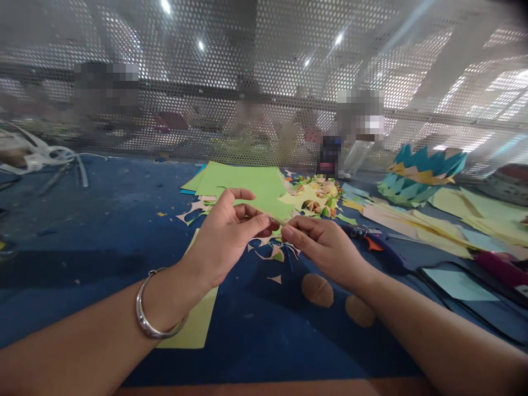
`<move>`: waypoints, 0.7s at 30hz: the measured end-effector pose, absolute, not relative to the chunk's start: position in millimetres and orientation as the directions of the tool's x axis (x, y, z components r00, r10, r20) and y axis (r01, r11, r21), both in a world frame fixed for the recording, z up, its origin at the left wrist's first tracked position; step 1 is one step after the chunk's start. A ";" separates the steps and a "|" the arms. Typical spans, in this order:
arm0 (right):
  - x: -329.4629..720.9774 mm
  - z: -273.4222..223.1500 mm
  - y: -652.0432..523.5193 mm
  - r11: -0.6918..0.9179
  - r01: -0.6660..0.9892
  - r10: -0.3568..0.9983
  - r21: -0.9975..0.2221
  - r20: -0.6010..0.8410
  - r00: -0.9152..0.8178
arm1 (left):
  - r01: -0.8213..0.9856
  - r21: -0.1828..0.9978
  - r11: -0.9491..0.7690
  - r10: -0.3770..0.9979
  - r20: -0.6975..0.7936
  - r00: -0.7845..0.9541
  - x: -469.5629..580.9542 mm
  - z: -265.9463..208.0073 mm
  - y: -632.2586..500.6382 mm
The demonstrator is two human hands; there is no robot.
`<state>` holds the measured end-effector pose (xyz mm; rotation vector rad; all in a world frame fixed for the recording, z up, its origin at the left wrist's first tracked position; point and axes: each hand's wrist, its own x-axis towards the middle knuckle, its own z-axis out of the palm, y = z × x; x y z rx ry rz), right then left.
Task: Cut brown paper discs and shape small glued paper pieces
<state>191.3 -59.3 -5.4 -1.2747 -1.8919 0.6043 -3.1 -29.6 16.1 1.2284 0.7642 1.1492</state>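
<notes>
Between my left hand (226, 231) and my right hand (317, 242), a thin pale piece of paper (277, 220) is stretched, seen nearly edge-on. Thumb and fingers of each hand pinch one end of it; my left index finger is raised. Its full shape is hidden by the fingers. Two brown cardboard discs (317, 290) lie on the table below my right hand, one partly behind the wrist. Under my left forearm is a yellow-green sheet (198, 319). Curved paper scraps (270, 253) are scattered beneath the hands.
Green paper sheets (247, 179) lie beyond the hands, beside a pile of small paper pieces (319, 195). To the right are a glue gun (385, 250) with a cable, paper strips (412, 220) and a teal paper crown (424, 176). A perforated metal screen (231, 66) stands at the back.
</notes>
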 end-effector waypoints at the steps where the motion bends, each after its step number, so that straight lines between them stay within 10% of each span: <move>1: 191.2 -5.4 -59.5 0.389 0.561 0.921 -0.731 0.328 -0.211 | -0.249 0.967 -0.059 0.950 0.131 0.283 -3.0 16.2 -29.7; 21: 191.2 -5.2 -60.8 0.392 0.586 0.917 -0.709 0.354 -0.185 | -0.255 0.966 -0.051 0.948 0.128 0.293 -3.7 18.0 -29.9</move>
